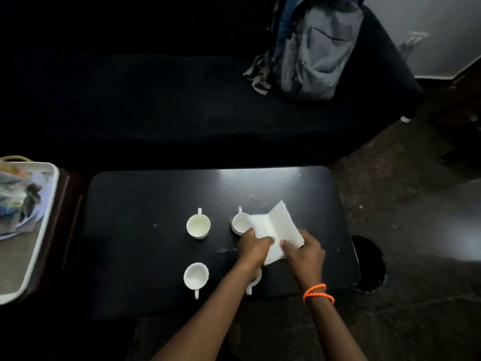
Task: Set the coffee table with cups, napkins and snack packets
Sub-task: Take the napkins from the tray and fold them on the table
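Note:
Several white cups stand on the black coffee table (135,204): one at the back left (198,226), one at the back right (240,223), one at the front left (195,276), and one at the front right (254,282) mostly hidden under my left forearm. A white paper napkin (276,225) is held above the table's right half, partly over the back right cup. My left hand (252,247) pinches its left edge. My right hand (304,254), with an orange band on the wrist, grips its lower right part.
A white tray (39,246) with snack packets (18,196) sits on a brown stand left of the table. A dark sofa runs behind the table, with a grey backpack (317,48) on its right end. A round black object (369,264) lies on the floor by the table's right edge.

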Action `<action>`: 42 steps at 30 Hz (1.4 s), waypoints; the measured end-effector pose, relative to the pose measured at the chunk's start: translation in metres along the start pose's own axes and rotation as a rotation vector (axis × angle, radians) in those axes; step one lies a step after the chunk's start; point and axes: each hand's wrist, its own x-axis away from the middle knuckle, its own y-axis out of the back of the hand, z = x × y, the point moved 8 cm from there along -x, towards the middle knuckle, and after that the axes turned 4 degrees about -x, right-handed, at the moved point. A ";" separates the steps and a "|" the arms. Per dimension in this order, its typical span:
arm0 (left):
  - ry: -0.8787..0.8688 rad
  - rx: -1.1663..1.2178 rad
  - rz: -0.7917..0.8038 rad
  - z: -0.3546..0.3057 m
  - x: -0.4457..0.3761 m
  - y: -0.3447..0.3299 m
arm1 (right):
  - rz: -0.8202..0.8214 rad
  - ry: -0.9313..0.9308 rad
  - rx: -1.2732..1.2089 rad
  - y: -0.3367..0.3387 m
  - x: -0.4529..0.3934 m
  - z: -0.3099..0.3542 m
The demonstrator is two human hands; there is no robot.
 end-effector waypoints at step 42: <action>0.114 -0.019 0.040 0.028 -0.026 -0.068 | -0.046 -0.168 0.512 0.048 -0.052 -0.046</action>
